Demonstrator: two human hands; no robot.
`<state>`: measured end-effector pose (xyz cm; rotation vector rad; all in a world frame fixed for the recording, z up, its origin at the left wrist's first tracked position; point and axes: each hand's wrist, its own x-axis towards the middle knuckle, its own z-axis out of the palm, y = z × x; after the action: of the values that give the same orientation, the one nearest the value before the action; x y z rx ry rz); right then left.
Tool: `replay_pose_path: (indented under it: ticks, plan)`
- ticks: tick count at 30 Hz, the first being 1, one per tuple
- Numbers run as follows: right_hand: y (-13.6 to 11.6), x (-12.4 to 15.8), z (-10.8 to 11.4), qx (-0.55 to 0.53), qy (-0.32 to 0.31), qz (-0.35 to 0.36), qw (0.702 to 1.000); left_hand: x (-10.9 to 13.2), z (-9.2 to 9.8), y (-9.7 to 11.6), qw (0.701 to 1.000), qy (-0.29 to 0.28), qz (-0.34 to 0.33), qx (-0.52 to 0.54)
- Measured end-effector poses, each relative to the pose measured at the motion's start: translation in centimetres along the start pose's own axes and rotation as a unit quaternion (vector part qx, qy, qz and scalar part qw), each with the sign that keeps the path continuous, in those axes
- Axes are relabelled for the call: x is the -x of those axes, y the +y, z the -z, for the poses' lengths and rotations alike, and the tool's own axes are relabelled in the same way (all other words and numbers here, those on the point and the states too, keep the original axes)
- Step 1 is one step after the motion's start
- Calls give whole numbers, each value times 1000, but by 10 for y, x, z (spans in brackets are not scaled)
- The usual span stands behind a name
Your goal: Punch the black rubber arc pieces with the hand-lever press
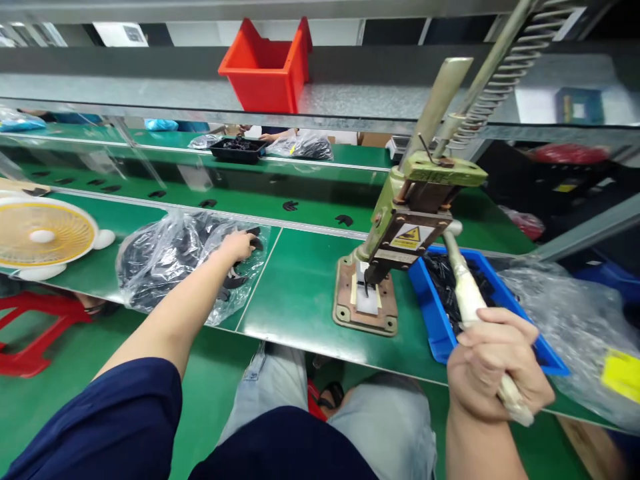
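Note:
At the mouth of a clear plastic bag (173,250), my left hand (239,247) has its fingers closed on a black curved part (257,243). More dark parts fill the bag, and a few lie on its open end. My right hand (495,363) is wrapped round the tape-covered lever handle (467,293) of a green hand press (415,200). The lever slants down toward me. Under the press head, a small black piece (367,285) shows on the pale fixture (367,303) of the base; its exact shape is hard to make out.
Right of the press stands a blue bin (437,340) of black parts, beside another plastic bag (575,327). A white-and-yellow fan (45,237) is at the left. Several black parts lie along the green belt (250,190) behind. A red bin (270,77) sits on the shelf above.

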<state>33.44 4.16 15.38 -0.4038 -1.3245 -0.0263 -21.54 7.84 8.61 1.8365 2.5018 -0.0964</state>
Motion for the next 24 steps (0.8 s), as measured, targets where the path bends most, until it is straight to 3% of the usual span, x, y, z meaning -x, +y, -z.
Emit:
replay_pose_path:
  ticks: [5, 8, 10, 11, 14, 17, 20, 24]
  plan:
    - [-15, -3, 1, 19, -41, -42, 998, 2, 6, 9, 997, -54, -42, 26]
    - [-16, -2, 1, 22, -40, -49, 998, 16, 14, 30, 989, -86, -52, 111]
    - [-16, -1, 1, 24, -32, -46, 998, 33, 17, 59, 964, -113, -61, 232]
    - [-15, 0, 0, 26, -30, -44, 998, 43, 16, 78, 939, -133, -70, 310]
    - [-16, 0, 1, 36, -34, -47, 998, 70, 10, 145, 826, -180, -121, 521]
    - [-19, -1, 2, 40, -51, -56, 996, 87, 1, 207, 759, -209, -154, 597]
    - [-22, -3, 4, 34, -68, -52, 996, 88, -1, 246, 737, -209, -159, 623]
    - [-23, -4, 4, 29, -68, -47, 996, 78, 2, 266, 761, -199, -150, 600]
